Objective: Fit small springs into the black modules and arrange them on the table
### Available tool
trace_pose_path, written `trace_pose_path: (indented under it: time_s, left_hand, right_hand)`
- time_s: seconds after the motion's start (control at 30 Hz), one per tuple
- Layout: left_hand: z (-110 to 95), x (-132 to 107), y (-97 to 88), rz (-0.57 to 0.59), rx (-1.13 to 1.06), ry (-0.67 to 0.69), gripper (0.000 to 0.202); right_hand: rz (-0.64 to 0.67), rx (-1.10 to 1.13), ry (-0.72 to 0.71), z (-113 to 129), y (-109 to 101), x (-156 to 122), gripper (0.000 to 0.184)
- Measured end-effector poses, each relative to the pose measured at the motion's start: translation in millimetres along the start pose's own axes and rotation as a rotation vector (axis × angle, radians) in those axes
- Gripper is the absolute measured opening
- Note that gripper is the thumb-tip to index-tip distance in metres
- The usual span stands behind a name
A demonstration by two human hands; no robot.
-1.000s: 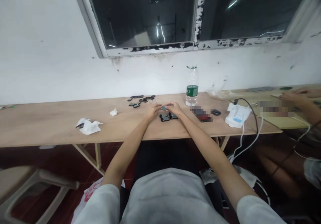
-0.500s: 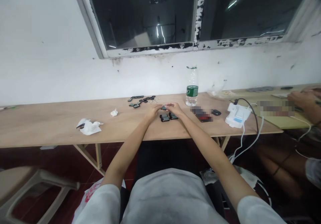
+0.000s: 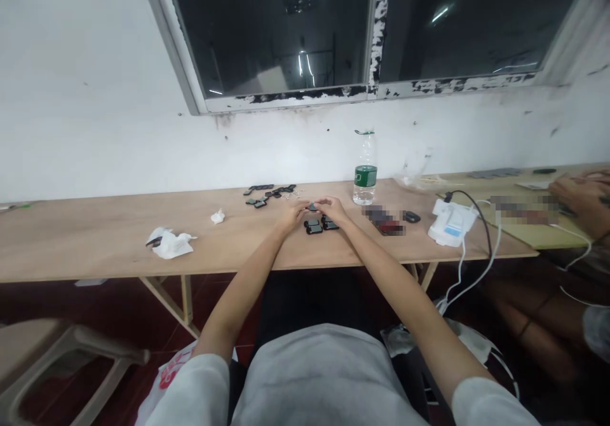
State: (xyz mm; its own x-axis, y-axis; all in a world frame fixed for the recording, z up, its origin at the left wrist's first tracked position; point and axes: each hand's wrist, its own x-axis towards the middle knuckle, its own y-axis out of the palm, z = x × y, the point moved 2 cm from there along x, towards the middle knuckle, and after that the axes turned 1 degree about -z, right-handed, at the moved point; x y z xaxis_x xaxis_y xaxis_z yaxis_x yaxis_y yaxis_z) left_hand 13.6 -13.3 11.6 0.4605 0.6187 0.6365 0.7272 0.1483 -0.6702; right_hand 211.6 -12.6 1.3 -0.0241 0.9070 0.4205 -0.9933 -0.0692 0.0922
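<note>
"While parts (image 3: 313, 227) lie nearest on the tabletop (image 3: 243, 241), where is the piece (image 3: 312, 207)?"

"Just beyond, held between left hand (image 3: 291, 214) and right hand (image 3: 334, 209); a light, even grip at its edges should keep it steady. Farther off lie scattered parts (image 3: 276, 193)."

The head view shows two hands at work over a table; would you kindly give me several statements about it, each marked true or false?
1. The left hand and right hand hold a small piece between them. True.
2. The bottle lies on its side. False: the bottle stands upright.
3. Some grey-and-black pieces lie nearer the person than the hands. True.
4. The large crumpled tissue is right of the bottle. False: the large crumpled tissue is left of it.
</note>
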Motion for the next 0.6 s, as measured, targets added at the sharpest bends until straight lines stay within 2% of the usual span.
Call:
trace_pose_path:
  time_s: [0.07,0.17,0.3,0.47,0.6]
  left_hand:
    - [0.8,0.1,-0.4,-0.019,-0.015,-0.04,0.029]
    - [7.9,0.6,-2.8,-0.095,-0.051,-0.171,0.029]
    - [29.8,-1.9,-13.7,-0.181,-0.128,-0.328,0.031]
    - [65.5,-15.7,-34.8,-0.142,0.022,-0.521,0.014]
    - [80.9,-21.5,-35.1,-0.042,0.064,-0.549,0.013]
  right_hand:
    - [0.017,-0.026,-0.005,-2.0,1.2,1.1,0.026]
    - [0.013,-0.114,0.006,-6.0,2.8,3.7,0.018]
    - [-0.047,-0.309,-0.071,-9.2,-0.6,7.3,0.014]
    - [-0.03,-0.45,-0.054,-15.0,-4.1,9.0,0.016]
    - [0.046,-0.54,-0.044,-18.7,-1.1,7.6,0.013]
